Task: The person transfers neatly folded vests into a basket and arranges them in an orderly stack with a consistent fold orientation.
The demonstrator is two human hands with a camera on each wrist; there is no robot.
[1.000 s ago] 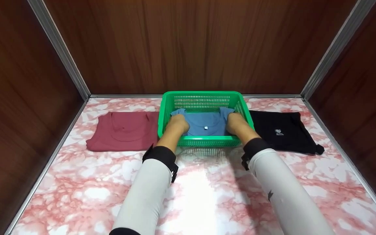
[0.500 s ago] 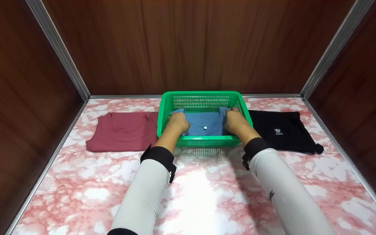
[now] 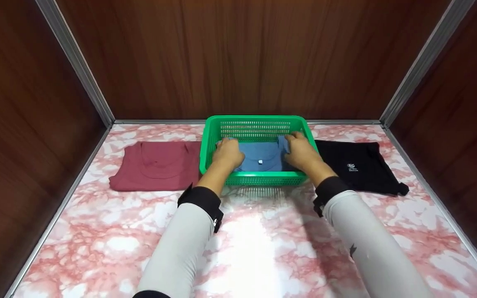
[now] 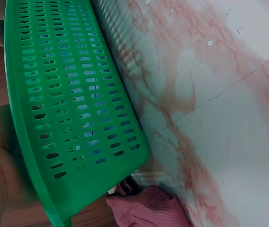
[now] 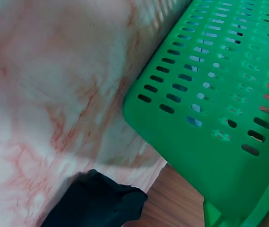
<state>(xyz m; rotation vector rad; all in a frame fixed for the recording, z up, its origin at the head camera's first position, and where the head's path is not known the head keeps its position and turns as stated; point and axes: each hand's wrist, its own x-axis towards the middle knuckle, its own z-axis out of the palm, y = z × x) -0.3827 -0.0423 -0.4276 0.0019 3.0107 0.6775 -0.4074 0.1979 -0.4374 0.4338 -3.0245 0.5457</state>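
One blue shirt lies in the green basket, its round neckline and small white label showing. The left hand is over the shirt's left end; its fingertips are hidden, so whether they pinch cannot be told. The right hand pinches the raised right edge between bent fingers and thumb. Just left of the basket lies a red shirt, and to the right a black garment with a small white print, all on a pink-and-white surface.
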